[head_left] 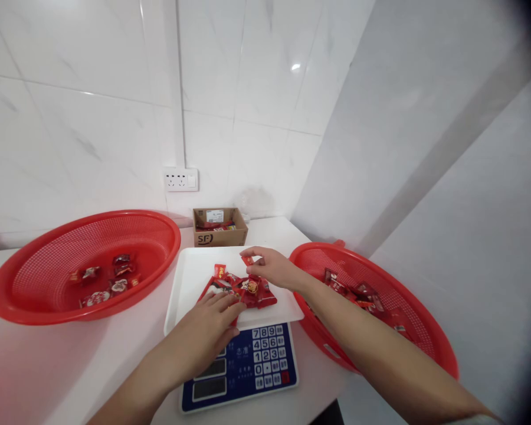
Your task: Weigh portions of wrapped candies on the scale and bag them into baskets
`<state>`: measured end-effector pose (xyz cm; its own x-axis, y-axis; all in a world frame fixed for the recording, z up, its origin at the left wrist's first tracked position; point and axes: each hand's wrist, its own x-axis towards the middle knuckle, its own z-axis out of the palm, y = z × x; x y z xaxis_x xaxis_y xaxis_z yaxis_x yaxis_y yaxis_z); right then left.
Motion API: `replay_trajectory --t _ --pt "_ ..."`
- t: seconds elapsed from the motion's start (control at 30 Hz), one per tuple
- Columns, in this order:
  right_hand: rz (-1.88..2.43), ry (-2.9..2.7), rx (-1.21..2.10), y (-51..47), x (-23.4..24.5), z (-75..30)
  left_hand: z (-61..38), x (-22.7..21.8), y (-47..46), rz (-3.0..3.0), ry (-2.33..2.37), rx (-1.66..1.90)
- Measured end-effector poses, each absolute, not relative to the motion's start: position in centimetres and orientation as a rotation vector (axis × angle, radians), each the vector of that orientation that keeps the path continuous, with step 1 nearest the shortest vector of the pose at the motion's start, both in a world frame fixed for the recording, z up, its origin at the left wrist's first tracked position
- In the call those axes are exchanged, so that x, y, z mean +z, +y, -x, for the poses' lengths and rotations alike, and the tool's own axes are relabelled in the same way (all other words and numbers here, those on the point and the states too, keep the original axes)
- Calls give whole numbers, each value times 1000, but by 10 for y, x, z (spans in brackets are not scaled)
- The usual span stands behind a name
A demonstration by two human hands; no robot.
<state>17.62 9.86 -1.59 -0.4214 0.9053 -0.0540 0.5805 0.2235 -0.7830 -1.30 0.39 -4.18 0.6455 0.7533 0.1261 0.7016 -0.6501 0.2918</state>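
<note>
A white tray sits on a blue-faced electronic scale with a number keypad. On the tray lies a small heap of red snack packets. My left hand rests flat on the near edge of the heap, fingers stretched over the packets. My right hand hovers over the far side of the heap and pinches one small red packet between thumb and fingers.
A large red mesh basket at the left holds several red packets. Another red basket at the right holds more. A small cardboard box stands by the tiled wall under a socket. The white counter ends just right of the right basket.
</note>
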Motion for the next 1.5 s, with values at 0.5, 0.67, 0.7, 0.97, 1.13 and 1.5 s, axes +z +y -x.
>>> replay_trajectory --t 0.5,0.67,0.7,0.97,1.13,1.5 --pt "1384 -2422 740 92 -18 -181 13 -43 4 -2625 1184 386" --pt "1278 -2584 722 92 -22 -175 13 -42 3 -2615 1189 367" --pt "1300 -2569 685 94 -25 -174 13 -42 3 -2613 1198 350" --pt "1281 -2487 513 114 -39 -162 11 -45 4 -2618 1227 333" --pt "1092 -2638 556 110 -43 -141 9 -46 3 -2594 1225 358" --pt "1233 -2566 616 111 -42 -171 11 -43 1 -2645 1220 271"
